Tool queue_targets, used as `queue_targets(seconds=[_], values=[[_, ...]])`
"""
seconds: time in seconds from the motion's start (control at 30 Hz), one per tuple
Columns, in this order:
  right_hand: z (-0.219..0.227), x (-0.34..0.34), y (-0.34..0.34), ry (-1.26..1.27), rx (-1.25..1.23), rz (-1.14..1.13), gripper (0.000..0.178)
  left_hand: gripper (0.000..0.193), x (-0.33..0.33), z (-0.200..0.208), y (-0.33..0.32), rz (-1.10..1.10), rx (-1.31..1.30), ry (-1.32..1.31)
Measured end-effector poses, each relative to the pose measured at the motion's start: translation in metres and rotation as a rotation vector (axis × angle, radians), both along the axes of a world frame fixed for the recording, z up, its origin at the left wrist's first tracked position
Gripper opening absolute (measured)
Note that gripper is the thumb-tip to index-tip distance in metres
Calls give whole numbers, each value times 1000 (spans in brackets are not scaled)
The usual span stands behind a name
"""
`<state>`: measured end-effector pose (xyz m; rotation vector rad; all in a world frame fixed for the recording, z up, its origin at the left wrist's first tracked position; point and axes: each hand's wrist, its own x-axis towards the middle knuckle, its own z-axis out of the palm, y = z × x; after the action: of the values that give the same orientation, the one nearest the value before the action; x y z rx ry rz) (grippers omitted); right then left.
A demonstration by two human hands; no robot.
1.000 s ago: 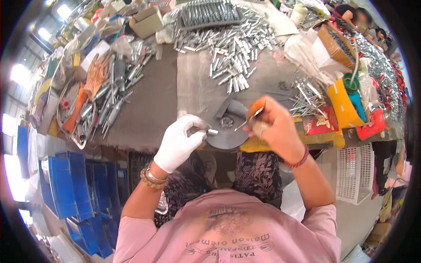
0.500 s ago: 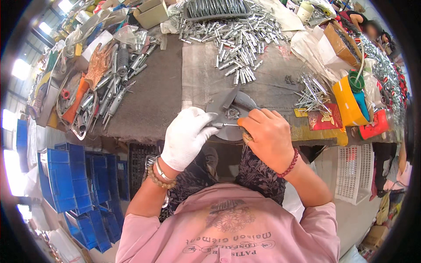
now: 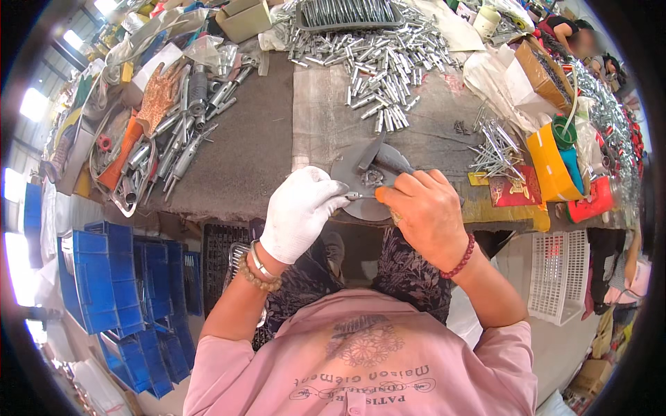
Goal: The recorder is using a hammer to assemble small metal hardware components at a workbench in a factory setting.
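My left hand (image 3: 297, 216), in a white glove, pinches a small silver metal part (image 3: 355, 196) between thumb and fingers. Facing it is my bare right hand (image 3: 429, 218), with orange covering on a fingertip. Its closed fingers grip the end of a thin metal pin (image 3: 369, 197) that meets the silver part. Both hands are over a round grey metal plate (image 3: 347, 166) at the table's near edge. A hammer (image 3: 371, 152) lies across the plate, its handle running toward my right hand. Small shiny pieces (image 3: 374, 177) sit beside the hammer.
A heap of silver metal sleeves (image 3: 388, 76) spreads before a black tray (image 3: 347, 26). Long pins (image 3: 498, 149) lie at the right, near a yellow container (image 3: 548, 163). Tools and an orange glove (image 3: 154, 100) crowd the left. Blue bins (image 3: 104, 277) stand below.
Less of the thin pin shows between my hands, and the silver part sits closer to my right fingers. The view has shifted slightly. Both hands keep their grip.
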<state>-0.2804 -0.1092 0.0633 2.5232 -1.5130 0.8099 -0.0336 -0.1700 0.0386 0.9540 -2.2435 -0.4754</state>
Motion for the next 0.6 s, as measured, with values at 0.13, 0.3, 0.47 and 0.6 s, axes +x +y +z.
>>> queue_targets(seconds=[0.13,0.3,0.47,0.6], values=[[-3,0,-1,-1,-34,8,14,17,-3,-3,0,-19,35,72],[-4,5,-4,90,-39,50,23,17,-5,-4,3,4,57,121],[4,-15,-6,-43,-10,12,28,22,-5,2,6,17,141,92],[-2,-105,-38,-137,-68,-446,24,21,-6,6,9,18,128,94]])
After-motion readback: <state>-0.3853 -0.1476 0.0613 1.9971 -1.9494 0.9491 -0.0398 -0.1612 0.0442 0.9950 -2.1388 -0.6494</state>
